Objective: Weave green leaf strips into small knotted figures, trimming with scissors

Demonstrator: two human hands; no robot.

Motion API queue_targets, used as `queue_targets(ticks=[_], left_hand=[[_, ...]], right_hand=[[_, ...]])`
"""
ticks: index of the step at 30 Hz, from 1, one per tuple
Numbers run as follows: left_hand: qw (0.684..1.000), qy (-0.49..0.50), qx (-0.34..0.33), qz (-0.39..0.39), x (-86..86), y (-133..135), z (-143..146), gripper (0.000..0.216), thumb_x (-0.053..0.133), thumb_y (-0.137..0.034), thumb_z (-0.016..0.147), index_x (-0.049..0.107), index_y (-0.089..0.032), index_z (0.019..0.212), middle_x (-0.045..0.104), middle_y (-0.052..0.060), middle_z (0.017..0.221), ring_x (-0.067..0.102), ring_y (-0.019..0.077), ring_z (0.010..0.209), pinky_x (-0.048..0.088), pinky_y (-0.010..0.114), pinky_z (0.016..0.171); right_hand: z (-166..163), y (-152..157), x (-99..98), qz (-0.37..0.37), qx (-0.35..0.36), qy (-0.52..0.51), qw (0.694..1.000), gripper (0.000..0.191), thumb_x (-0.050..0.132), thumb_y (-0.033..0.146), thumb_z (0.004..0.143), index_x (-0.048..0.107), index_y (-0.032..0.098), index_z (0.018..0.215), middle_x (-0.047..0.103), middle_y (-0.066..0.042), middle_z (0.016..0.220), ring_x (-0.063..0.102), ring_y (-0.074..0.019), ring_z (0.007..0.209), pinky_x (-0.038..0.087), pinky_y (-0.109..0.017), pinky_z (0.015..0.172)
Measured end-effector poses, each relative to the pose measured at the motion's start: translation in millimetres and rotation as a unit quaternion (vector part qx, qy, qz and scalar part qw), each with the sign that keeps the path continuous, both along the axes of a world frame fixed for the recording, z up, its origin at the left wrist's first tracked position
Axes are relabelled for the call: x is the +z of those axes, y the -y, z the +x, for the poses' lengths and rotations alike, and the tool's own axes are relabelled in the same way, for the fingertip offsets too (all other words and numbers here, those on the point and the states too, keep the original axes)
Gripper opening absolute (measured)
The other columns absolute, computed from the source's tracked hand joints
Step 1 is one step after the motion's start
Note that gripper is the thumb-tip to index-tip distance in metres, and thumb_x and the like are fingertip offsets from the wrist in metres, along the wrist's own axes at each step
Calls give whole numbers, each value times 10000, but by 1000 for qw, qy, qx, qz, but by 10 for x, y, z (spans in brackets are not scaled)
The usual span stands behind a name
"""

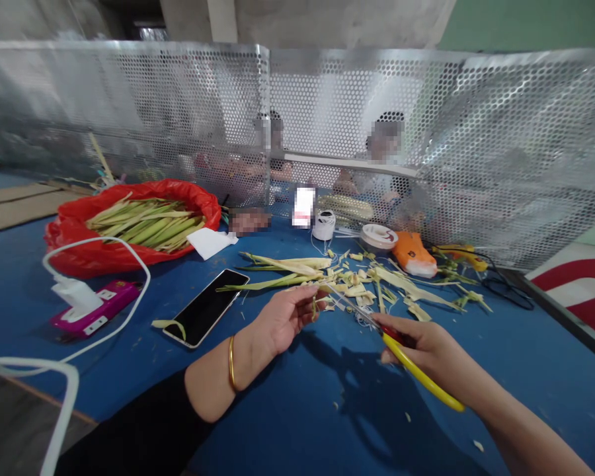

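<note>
My right hand (421,347) grips a pair of scissors (424,378) with red and yellow handles. The blades point left toward my left hand (285,320), which wears a gold bangle (232,363). Its thumb and fingers pinch a small yellow-green leaf piece (315,309), partly hidden by the fingers. Whether the blade tips touch the piece, I cannot tell. Behind both hands lie long pale green leaf strips (292,266) and scattered trimmings (359,291). White thread (364,317) lies tangled under the blades.
A red plastic bag (64,248) of leaf strips stands at the left, near a phone (205,307) and a purple power strip (96,311). A thread spool (323,226), tape roll (378,237) and orange packet (414,252) line the perforated metal screen (178,99). People sit behind it.
</note>
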State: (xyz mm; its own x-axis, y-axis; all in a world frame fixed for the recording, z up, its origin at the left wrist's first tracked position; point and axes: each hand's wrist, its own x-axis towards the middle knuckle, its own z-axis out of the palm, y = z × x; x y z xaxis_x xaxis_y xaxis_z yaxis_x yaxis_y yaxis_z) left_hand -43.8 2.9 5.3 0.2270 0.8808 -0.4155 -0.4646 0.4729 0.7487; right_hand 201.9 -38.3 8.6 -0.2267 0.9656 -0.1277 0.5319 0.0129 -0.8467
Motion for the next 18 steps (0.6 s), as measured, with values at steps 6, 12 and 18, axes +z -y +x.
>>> queue_targets(ticks=[6, 12, 18], left_hand=[[1000, -11, 2, 13, 11, -2, 4, 104, 680, -194, 780, 707, -129, 857, 724, 91, 911, 664, 116, 722, 511, 175, 587], [990, -98, 8, 97, 80, 32, 42, 141, 727, -198, 720, 651, -145, 826, 723, 86, 873, 663, 138, 660, 480, 230, 565], [985, -133, 4, 108, 96, 36, 53, 185, 757, -243, 677, 643, -154, 793, 711, 70, 810, 632, 123, 614, 441, 228, 557]], right_hand=[[34, -35, 14, 23, -13, 20, 999, 622, 721, 477, 673, 653, 161, 1204, 679, -21, 684, 617, -194, 663, 522, -292, 666], [51, -40, -17, 69, -1, 13, 998, 645, 694, 476, 709, 574, 174, 1266, 599, -11, 755, 544, -168, 672, 486, -269, 620], [-7, -43, -23, 64, -26, 10, 998, 659, 684, 510, 687, 583, 158, 1236, 638, -32, 765, 580, -197, 712, 496, -275, 618]])
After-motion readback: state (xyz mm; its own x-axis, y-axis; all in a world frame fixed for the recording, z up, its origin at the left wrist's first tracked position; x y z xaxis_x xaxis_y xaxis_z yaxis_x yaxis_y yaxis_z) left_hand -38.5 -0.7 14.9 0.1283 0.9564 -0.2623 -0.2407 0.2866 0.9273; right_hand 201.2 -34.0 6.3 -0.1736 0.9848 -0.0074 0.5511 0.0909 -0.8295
